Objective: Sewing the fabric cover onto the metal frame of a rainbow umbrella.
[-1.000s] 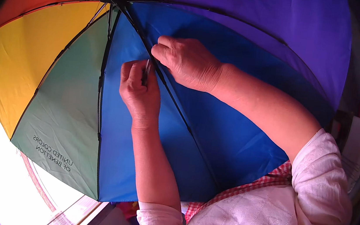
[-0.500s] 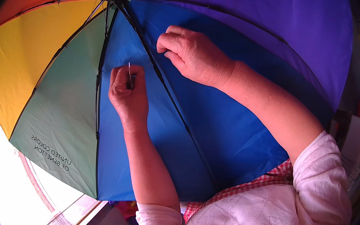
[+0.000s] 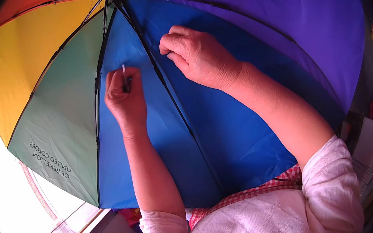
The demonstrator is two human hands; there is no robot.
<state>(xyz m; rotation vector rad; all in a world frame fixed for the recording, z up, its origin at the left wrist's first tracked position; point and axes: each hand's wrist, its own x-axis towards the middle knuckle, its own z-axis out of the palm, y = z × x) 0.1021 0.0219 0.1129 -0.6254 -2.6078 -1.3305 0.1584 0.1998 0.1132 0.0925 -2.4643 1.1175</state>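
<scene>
Blue umbrella panel (image 3: 221, 134) lies under both hands: left (image 3: 126, 95) pinches apparently a needle (image 3: 124, 72), right (image 3: 198, 54) pinches fabric.

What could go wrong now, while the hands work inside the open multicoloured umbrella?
The left hand pinches a thin needle-like pin close to the blue fabric panel; it might prick a finger or tear the cloth. The right hand grips fabric by a black metal rib; strong pulling might bend the rib.
</scene>
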